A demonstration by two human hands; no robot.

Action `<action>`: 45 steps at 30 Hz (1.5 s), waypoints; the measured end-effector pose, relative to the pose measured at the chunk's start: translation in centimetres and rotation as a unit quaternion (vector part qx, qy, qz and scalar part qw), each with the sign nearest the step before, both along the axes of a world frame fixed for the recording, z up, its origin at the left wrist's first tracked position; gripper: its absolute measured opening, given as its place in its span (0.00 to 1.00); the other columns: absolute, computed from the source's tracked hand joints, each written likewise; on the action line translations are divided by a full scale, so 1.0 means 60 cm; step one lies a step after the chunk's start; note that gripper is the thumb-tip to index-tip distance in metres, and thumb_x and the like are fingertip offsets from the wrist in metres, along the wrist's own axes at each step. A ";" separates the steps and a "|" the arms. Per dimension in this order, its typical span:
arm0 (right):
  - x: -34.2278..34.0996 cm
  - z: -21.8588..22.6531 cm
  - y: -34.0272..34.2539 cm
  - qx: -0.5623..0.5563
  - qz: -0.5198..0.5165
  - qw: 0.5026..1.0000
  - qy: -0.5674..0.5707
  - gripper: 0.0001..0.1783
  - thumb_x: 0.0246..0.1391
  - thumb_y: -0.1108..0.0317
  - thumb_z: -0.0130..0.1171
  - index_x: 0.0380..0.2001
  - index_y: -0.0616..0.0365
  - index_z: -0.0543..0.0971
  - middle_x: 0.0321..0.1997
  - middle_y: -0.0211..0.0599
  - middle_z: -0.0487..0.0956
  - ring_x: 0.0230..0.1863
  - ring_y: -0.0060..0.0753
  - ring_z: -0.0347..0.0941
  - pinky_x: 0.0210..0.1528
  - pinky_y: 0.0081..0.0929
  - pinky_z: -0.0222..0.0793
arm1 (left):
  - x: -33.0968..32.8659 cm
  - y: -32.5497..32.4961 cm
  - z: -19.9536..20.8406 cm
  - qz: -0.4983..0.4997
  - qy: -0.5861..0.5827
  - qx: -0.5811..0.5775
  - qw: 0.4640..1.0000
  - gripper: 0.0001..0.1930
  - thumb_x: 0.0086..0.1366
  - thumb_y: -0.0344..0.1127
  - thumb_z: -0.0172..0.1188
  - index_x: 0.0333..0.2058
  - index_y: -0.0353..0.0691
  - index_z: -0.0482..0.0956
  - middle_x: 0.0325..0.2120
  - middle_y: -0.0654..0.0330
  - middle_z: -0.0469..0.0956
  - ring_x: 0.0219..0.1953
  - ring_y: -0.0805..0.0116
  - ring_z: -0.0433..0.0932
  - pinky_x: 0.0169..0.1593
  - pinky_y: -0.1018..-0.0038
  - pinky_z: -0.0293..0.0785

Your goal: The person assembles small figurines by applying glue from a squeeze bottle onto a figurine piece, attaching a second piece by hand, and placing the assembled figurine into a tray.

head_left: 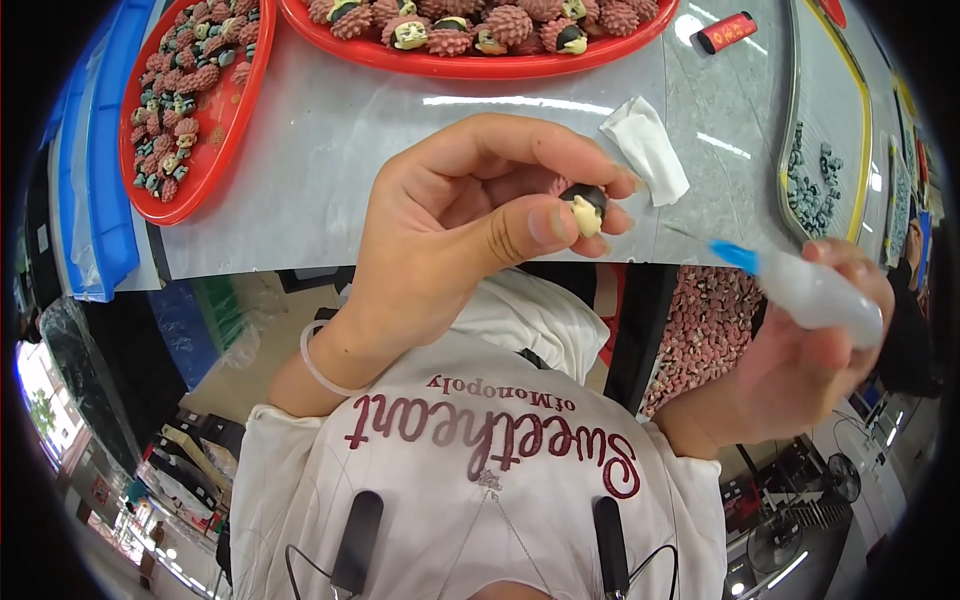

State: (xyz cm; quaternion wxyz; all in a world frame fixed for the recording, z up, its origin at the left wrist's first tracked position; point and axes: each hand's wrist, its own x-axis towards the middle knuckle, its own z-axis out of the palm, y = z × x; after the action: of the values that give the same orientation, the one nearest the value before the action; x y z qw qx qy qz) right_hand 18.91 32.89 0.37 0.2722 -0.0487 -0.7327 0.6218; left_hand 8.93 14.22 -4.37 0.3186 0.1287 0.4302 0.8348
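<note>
Between the thumb and fingers of my left hand [440,220] is a small figurine head [587,210], cream-faced with black hair and a bit of pink behind it. Most of its back is hidden by the fingers. My right hand [810,350] is wrapped round a translucent white squeeze bottle [820,295] with a blue needle tip [735,256]. The thin needle points left toward the figurine head and stays apart from it. Both hands are raised over the table's near edge.
Red trays [470,66] [225,150] of pink spiky figurine parts stand at the far side and left. A folded white tissue [648,150] and a red-and-black cylinder [724,33] lie on the grey table [330,190]. Right is a tray [790,215] of small dark-green pieces; a blue crate [105,200] is left.
</note>
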 end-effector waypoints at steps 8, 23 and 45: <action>-0.071 -0.078 0.026 -0.013 -0.093 0.993 -0.070 0.20 0.37 0.78 0.56 0.37 0.62 0.63 0.33 0.45 0.73 0.35 0.32 0.69 0.40 0.21 0.62 | 0.008 0.002 -0.008 0.026 0.028 -0.009 0.999 0.15 0.51 0.38 0.57 0.33 0.34 0.68 0.32 0.50 0.70 0.31 0.66 0.72 0.31 0.80 0.70; -0.084 -0.097 0.059 0.181 -0.094 0.972 -0.119 0.16 0.31 0.80 0.57 0.29 0.61 0.68 0.27 0.33 0.75 0.30 0.27 0.71 0.38 0.21 0.65 | 0.002 0.021 -0.002 0.025 0.017 -0.069 0.997 0.17 0.51 0.42 0.57 0.33 0.37 0.66 0.31 0.55 0.68 0.30 0.70 0.71 0.28 0.84 0.68; -0.030 -0.052 0.265 0.360 -0.240 0.875 -0.215 0.08 0.39 0.77 0.55 0.28 0.64 0.74 0.27 0.32 0.73 0.27 0.22 0.68 0.32 0.17 0.63 | -0.004 0.000 0.001 0.024 0.009 -0.044 0.999 0.14 0.52 0.37 0.56 0.33 0.35 0.67 0.32 0.53 0.68 0.30 0.69 0.71 0.28 0.81 0.70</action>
State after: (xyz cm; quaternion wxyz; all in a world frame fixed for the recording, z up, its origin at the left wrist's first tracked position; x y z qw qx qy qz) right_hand 17.13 48.78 -2.74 0.2476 -0.2543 -0.9123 0.2044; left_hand 8.71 14.23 -4.34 0.3002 0.1118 0.4722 0.8213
